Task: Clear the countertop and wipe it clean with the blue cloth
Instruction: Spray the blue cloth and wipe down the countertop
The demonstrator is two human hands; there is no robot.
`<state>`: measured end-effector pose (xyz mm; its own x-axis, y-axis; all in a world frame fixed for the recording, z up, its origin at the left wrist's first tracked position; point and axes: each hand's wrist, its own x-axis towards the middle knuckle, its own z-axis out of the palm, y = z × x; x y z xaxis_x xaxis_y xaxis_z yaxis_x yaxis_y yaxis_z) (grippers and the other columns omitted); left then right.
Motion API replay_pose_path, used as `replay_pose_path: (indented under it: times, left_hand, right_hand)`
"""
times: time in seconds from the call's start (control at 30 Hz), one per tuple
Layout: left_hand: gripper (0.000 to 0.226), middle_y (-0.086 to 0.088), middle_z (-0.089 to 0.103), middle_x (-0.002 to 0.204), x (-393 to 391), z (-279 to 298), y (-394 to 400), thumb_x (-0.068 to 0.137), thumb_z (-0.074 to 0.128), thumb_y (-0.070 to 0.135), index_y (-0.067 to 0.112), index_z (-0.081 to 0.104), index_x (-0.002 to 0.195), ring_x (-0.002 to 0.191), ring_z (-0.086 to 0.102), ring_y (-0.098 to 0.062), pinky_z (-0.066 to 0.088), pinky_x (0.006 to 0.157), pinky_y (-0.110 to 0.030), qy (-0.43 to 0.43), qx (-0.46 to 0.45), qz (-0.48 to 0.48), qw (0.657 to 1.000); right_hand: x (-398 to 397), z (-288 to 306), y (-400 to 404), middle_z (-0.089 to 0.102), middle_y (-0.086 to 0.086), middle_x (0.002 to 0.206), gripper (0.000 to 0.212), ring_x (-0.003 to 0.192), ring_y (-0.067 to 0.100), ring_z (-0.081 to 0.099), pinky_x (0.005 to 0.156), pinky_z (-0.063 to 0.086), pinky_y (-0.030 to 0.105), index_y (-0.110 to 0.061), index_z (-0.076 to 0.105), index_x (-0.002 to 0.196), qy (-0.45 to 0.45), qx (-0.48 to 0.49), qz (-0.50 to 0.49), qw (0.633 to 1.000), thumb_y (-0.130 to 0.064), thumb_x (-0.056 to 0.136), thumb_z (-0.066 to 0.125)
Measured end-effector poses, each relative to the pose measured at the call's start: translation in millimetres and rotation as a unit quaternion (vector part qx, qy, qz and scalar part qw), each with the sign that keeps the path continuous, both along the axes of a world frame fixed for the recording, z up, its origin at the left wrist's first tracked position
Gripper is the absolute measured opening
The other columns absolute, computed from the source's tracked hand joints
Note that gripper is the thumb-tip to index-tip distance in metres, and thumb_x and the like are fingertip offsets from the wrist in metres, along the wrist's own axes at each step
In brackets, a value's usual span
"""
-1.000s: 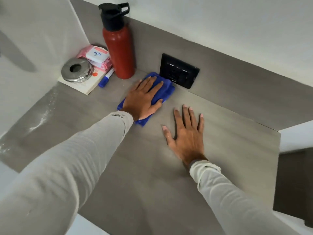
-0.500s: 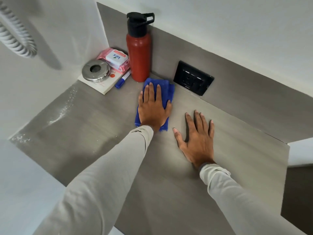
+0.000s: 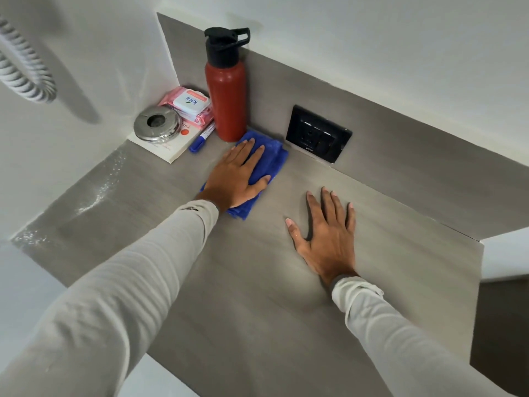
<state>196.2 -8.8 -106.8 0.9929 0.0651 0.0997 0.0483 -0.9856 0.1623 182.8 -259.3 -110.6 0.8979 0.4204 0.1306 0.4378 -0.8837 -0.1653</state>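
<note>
The folded cloth [image 3: 269, 159] lies on the tabletop [image 3: 257, 296] with its long axis running from near-left to far-right, its far end just beside the bottle [image 3: 226, 90] and near the socket [image 3: 318, 133]. The left hand [image 3: 236, 174] presses flat on it, fingers straight. The right hand [image 3: 329, 236] rests spread on bare tabletop, apart from the cloth. A marker [image 3: 202, 137], book [image 3: 169, 149], tin [image 3: 157, 124] and wipes [image 3: 190, 106] sit in the far-left corner.
</note>
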Motion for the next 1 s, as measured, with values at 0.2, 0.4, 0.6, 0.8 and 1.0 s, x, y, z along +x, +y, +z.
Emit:
replay_pose_path:
  times: [0.2, 0.4, 0.6, 0.8, 1.0]
  left_hand:
    - [0.071, -0.020, 0.033, 0.155, -18, 11, 28, 0.095, 0.037, 0.053, 0.005, 0.033, 0.149, 0.146, 0.031, -0.034, 0.025, 0.121, -0.045, -0.004, 0.019, -0.074, 0.997]
    - [0.074, -0.019, 0.035, 0.155, -38, 7, 51, 0.094, 0.037, 0.055, 0.004, 0.035, 0.148, 0.145, 0.032, -0.034, 0.030, 0.120, -0.044, -0.018, 0.013, -0.068, 0.997]
    - [0.079, -0.019, 0.037, 0.154, -46, 7, 43, 0.089, 0.034, 0.059, 0.005, 0.039, 0.146, 0.144, 0.035, -0.033, 0.034, 0.116, -0.046, -0.026, -0.020, 0.057, 0.998]
    - [0.073, -0.019, 0.034, 0.155, -42, -1, 40, 0.095, 0.042, 0.055, 0.005, 0.034, 0.148, 0.145, 0.031, -0.032, 0.029, 0.119, -0.043, -0.014, 0.003, 0.138, 0.990]
    - [0.080, -0.016, 0.022, 0.161, -76, 7, 13, 0.089, 0.019, 0.060, 0.011, 0.025, 0.153, 0.150, 0.020, -0.032, 0.023, 0.122, -0.045, 0.025, -0.009, 0.105, 0.994]
  right_hand:
    - [-1, 2, -2, 0.033, 0.011, 0.165, 0.075, 0.154, 0.029, 0.027, 0.126, 0.014, 0.055, -0.021, 0.043, 0.153, 0.002, 0.008, 0.003, 1.000, -0.069, 0.094, 0.040]
    - [0, 1, -2, 0.033, 0.011, 0.165, 0.075, 0.154, 0.029, 0.027, 0.126, 0.014, 0.056, -0.022, 0.044, 0.152, 0.002, 0.011, 0.002, 1.000, -0.069, 0.094, 0.040]
    - [1, -1, -2, 0.033, 0.012, 0.164, 0.075, 0.154, 0.030, 0.028, 0.126, 0.016, 0.057, -0.021, 0.044, 0.152, -0.003, 0.013, 0.006, 1.000, -0.069, 0.095, 0.039]
    - [1, -3, -3, 0.032, 0.012, 0.165, 0.077, 0.155, 0.030, 0.025, 0.126, 0.015, 0.058, -0.021, 0.040, 0.154, -0.003, 0.003, 0.010, 1.000, -0.071, 0.095, 0.035]
    - [1, -1, -2, 0.033, 0.013, 0.164, 0.076, 0.154, 0.031, 0.026, 0.125, 0.015, 0.058, -0.021, 0.041, 0.153, 0.007, 0.007, 0.011, 1.000, -0.069, 0.095, 0.040]
